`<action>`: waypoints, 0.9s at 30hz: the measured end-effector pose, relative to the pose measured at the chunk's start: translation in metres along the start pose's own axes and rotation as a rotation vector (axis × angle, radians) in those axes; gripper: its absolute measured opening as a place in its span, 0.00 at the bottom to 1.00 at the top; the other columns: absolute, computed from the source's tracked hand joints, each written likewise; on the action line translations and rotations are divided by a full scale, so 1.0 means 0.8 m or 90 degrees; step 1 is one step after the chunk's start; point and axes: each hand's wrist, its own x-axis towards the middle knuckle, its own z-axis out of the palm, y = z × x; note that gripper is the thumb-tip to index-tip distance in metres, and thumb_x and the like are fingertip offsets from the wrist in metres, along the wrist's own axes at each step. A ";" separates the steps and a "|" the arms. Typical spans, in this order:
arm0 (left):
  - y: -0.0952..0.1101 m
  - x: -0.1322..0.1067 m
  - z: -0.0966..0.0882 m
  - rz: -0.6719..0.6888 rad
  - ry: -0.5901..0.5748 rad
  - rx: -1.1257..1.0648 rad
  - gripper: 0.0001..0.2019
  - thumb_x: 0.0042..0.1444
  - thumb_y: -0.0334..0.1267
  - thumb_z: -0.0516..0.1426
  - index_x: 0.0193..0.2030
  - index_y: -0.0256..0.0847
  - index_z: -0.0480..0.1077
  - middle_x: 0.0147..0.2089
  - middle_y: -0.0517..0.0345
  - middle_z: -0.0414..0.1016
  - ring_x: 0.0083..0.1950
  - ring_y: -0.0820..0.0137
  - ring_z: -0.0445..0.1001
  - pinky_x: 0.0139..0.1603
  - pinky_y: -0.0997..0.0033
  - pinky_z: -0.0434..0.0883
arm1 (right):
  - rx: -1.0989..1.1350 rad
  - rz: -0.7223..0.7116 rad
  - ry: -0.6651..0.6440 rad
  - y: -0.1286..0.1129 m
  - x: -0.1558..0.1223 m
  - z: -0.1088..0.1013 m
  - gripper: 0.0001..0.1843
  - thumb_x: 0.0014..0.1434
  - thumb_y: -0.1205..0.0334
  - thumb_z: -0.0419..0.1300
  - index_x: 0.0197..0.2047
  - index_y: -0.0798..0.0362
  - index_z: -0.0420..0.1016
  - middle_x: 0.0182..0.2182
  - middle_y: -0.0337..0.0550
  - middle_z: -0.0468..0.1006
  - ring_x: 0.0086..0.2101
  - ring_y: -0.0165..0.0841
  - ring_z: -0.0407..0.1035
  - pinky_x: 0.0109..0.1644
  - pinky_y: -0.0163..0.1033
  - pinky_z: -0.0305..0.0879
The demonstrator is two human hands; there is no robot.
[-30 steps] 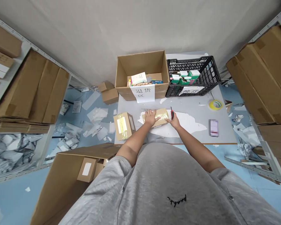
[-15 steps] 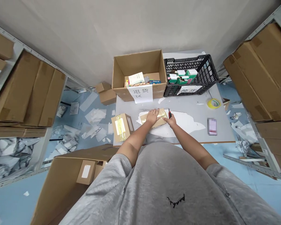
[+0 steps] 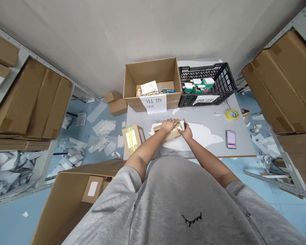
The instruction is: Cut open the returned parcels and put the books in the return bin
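A small cardboard parcel [image 3: 169, 133] bound in shiny yellow tape lies on a sheet of white paper [image 3: 204, 134], partly hidden by my hands. My left hand [image 3: 167, 126] rests on top of it, with the fingers curled over its far edge. At the parcel's right end is my right hand [image 3: 186, 132], gripping a red-handled utility knife [image 3: 184, 124]. The knife points away from me, and its blade is too small to make out.
On the grey table [image 3: 214, 149] are a second taped parcel [image 3: 131, 139], yellow tape roll [image 3: 232, 114] and a pixelated card [image 3: 231, 139]. At the back stand an open cardboard box [image 3: 153, 102] and a black crate [image 3: 206, 85]. Shelves of cardboard flank the table; paper scraps litter the floor.
My hands have drawn closer together over the parcel, and the parcel has turned slightly. The view has shifted a little as my head moved.
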 end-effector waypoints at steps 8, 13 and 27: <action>-0.049 0.002 -0.024 -0.152 0.142 -0.010 0.15 0.75 0.40 0.49 0.60 0.42 0.70 0.52 0.43 0.76 0.55 0.56 0.73 0.54 0.60 0.68 | 0.092 0.032 -0.047 0.027 -0.004 -0.003 0.48 0.49 0.43 0.75 0.67 0.52 0.66 0.57 0.54 0.79 0.54 0.49 0.75 0.59 0.50 0.69; -0.077 -0.011 -0.019 -0.034 0.168 0.035 0.18 0.71 0.29 0.48 0.63 0.44 0.70 0.60 0.43 0.72 0.60 0.57 0.70 0.56 0.60 0.67 | 0.149 0.034 -0.036 0.028 -0.004 0.001 0.50 0.46 0.43 0.76 0.66 0.52 0.65 0.59 0.55 0.78 0.56 0.48 0.73 0.60 0.49 0.69; -0.101 -0.067 0.032 -0.082 0.072 -0.042 0.28 0.70 0.51 0.54 0.72 0.41 0.65 0.69 0.38 0.67 0.70 0.50 0.62 0.68 0.50 0.59 | 0.197 0.039 0.005 0.026 -0.008 0.011 0.51 0.43 0.42 0.75 0.65 0.53 0.64 0.54 0.54 0.79 0.51 0.48 0.74 0.57 0.49 0.69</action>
